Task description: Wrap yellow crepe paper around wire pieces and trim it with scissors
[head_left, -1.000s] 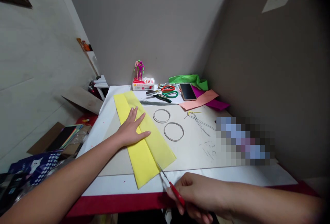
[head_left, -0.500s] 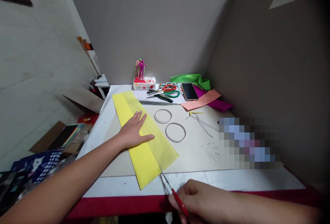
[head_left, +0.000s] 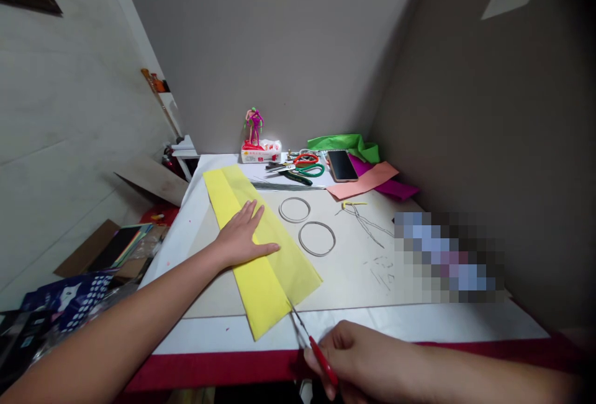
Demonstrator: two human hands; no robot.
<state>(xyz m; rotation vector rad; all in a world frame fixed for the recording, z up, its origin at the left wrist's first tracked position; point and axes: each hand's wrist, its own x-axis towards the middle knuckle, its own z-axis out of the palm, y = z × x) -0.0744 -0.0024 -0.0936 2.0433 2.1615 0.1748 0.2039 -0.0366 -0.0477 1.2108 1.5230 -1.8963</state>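
A yellow folded sheet [head_left: 261, 305], partly see-through along its right side, lies slantwise on the grey board [head_left: 344, 292]. My left hand [head_left: 244, 236] rests flat on its middle with the fingers spread. In my right hand [head_left: 342, 354] is a pair of red-handled scissors [head_left: 321, 357]. Their blades reach the sheet's near end, at the line where the opaque strip meets the thinner layer. Two wire rings [head_left: 317, 239] lie to the right of the sheet. Farther right is a bundle of twisted wires [head_left: 363, 223] with a yellow tip.
Along the back are a tissue pack [head_left: 261, 151] with a small pipe-cleaner-like figure [head_left: 254, 125], green-handled scissors [head_left: 310, 170], a phone [head_left: 343, 166] and green [head_left: 342, 143], orange [head_left: 365, 181] and purple sheets [head_left: 398, 189]. Boxes and bags crowd the floor at left.
The scissor blades look more closed at the sheet's near end, with the tips slightly farther up it. My left hand stays in place on the sheet.
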